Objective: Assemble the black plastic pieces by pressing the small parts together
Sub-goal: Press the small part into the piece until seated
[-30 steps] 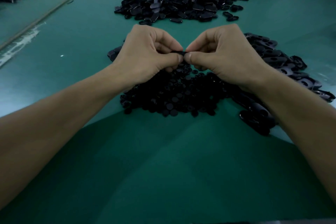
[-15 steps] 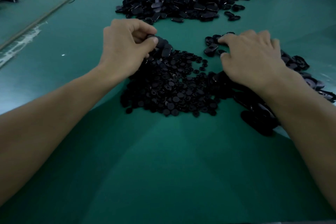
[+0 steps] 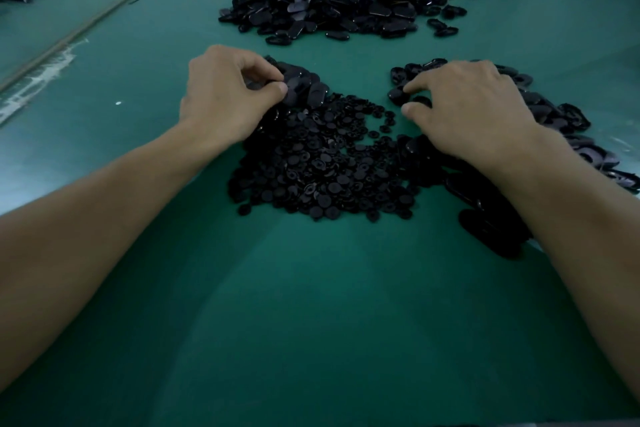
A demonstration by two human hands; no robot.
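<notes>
Two heaps feed this step: small round parts (image 3: 322,166) at centre of desk (image 3: 311,305), oval shells (image 3: 554,114) on right. Left grip (image 3: 225,94) pinches oval piece (image 3: 294,88) at heap's far edge. Right grip (image 3: 474,104) unclenched, index fingertip on second oval piece (image 3: 396,95), thumb just beside. Best: lift single piece, seat round part square, press evenly. Pieces under palms hidden; black-on-black outlines blur; far heap (image 3: 329,0) cut off at top.

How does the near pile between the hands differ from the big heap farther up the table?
The near pile holds small round discs; the far heap holds larger oblong pieces. The near pile lies low and spread; the far heap mounds high. Both are black plastic on the green table.
</notes>
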